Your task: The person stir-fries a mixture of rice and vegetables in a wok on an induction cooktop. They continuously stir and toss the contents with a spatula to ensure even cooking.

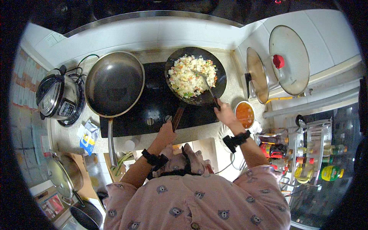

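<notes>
A dark wok [220, 86] holds fried rice [191, 76] mixed with bits of orange, pink and green. My right hand [225, 113] grips the dark handle of a metal spatula [211, 92], whose blade is partly buried in the rice. My left hand [166, 133] is at the front of the black cooktop [155, 106]. Its fingers are beside a control knob [168, 118] and the end of the wok's brown handle [178, 118]; which of the two it grips is unclear. Black bands circle both wrists.
Left of the wok stands a large frying pan [115, 83], its handle jutting over the counter edge. An electric pressure cooker [59, 97] and a wipes packet [89, 138] are farther left. On the right are a bowl of orange-red liquid [245, 115], glass lids [289, 60] and bottles [304, 172].
</notes>
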`<state>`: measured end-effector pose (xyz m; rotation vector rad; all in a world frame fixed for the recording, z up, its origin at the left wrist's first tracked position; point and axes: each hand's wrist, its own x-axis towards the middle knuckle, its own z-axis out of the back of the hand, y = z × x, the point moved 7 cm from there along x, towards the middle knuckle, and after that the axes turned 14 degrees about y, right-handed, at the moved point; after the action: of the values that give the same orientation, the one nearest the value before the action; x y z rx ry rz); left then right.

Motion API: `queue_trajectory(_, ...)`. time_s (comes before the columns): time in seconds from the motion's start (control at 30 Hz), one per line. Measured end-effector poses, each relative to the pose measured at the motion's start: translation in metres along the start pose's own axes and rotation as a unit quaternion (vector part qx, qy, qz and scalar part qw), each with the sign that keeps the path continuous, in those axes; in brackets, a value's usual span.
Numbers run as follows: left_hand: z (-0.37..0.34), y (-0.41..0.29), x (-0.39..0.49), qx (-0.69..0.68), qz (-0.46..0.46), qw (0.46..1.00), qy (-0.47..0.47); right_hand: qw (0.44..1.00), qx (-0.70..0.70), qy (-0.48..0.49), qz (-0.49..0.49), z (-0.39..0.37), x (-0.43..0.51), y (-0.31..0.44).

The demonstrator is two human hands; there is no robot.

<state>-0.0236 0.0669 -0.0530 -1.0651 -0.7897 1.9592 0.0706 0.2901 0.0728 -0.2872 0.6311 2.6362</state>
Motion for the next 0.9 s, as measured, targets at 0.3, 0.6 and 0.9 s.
queue_trajectory(0.3,0.006,-0.013,-0.011,0.007,0.083,0.996,0.033,0.958,-0.235,0.164,-0.033,-0.006,-0.042,0.038)
queue_trajectory(0.6,0.008,-0.008,-0.007,0.036,0.083,0.995,0.032,0.973,-0.166,0.016,-0.158,0.055,-0.033,0.014)
queue_trajectory(0.9,0.008,-0.006,-0.007,0.002,0.081,0.996,0.048,0.982,-0.179,-0.016,-0.055,0.036,-0.021,0.018)
